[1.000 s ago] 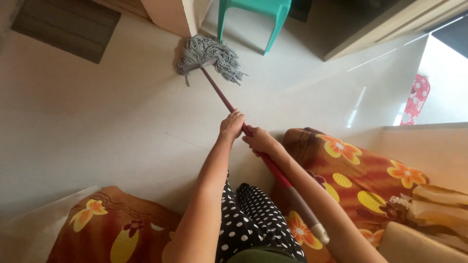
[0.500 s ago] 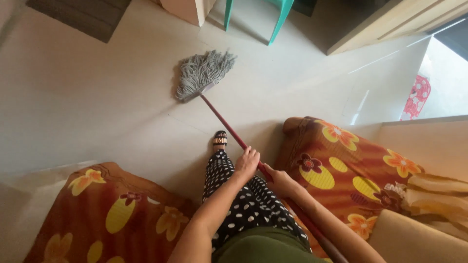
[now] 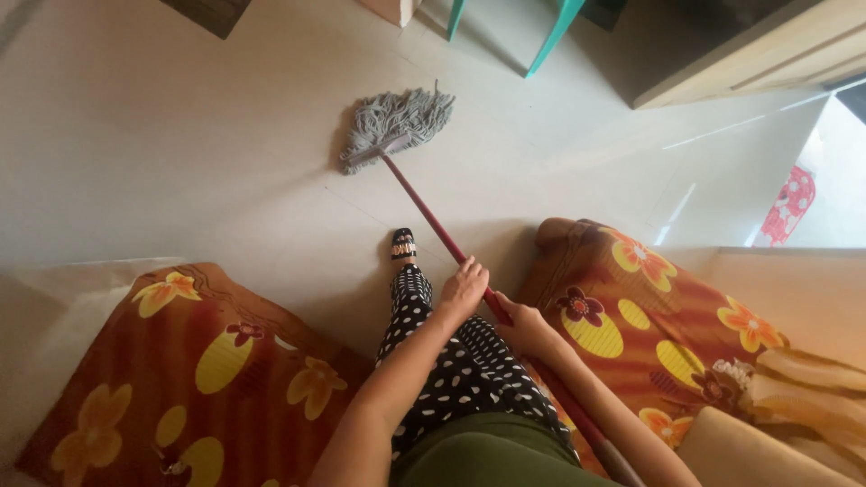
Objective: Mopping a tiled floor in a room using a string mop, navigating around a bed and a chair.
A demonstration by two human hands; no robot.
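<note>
- Basically a two-hand hold on a mop: left hand (image 3: 464,287) is wrapped shut round the red handle (image 3: 431,215) at frame centre, w/ right hand (image 3: 523,326) closed on it just below and right. Staggered grip like that looks meant to give leverage, one hand steering and the other driving.
- Handle runs diagonally from lower right of frame up to the mop head (image 3: 395,124) at upper centre; the long slant lets the head reach well out from the body w/o stooping, I'd judge.
- Mop head: grey strings fanned flat on the pale tiled floor (image 3: 180,144), spread toward upper right. Lying flat probably gives max contact w/ the tiles.
- Sandalled foot (image 3: 403,244) planted just left of the handle, below the mop head; polka-dot trouser leg (image 3: 451,370) beneath the forearms.
- Two orange floral cushions flank the person: one (image 3: 198,361) at lower left, other (image 3: 649,307) at right, so the handle works in the gap btwn them.
- Teal chair legs (image 3: 550,41) at top centre, apart from the mop head. Red patterned mat (image 3: 787,206) at far right edge.
</note>
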